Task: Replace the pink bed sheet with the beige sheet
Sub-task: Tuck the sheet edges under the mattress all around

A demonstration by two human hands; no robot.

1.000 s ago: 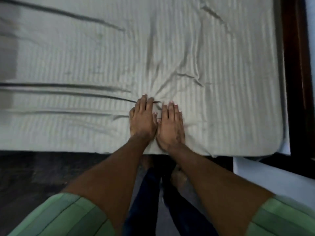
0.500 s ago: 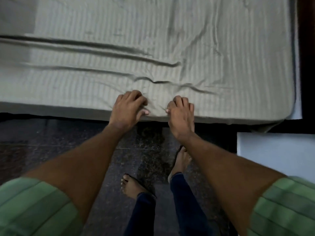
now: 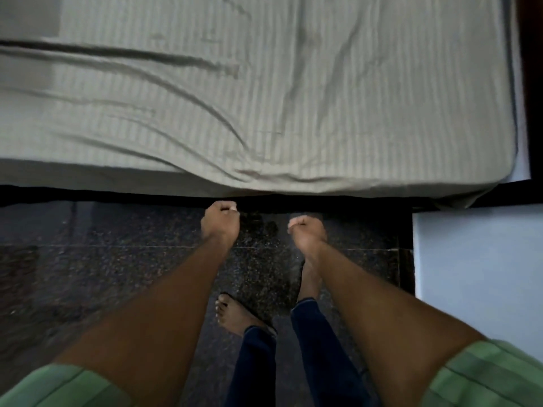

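Observation:
The beige striped sheet point(image 3: 293, 92) covers the mattress and hangs over its near side, with long creases running toward the near edge. My left hand point(image 3: 219, 220) is just below the sheet's lower hem, fingers curled into a fist. My right hand point(image 3: 307, 229) is a little lower and apart from the sheet, over the dark floor, also curled. No cloth shows in either hand. No pink sheet is in view.
Dark speckled stone floor point(image 3: 117, 274) lies between me and the bed. My bare feet point(image 3: 235, 315) stand on it. A pale blue block point(image 3: 476, 274) stands at the right, by the bed's corner. A dark wooden bed frame point(image 3: 531, 83) runs along the right side.
Both hands slid off the top of the sheet toward me, curled at the mattress edge, and have dropped below it. I have stepped back, and the creases have shifted toward the near edge.

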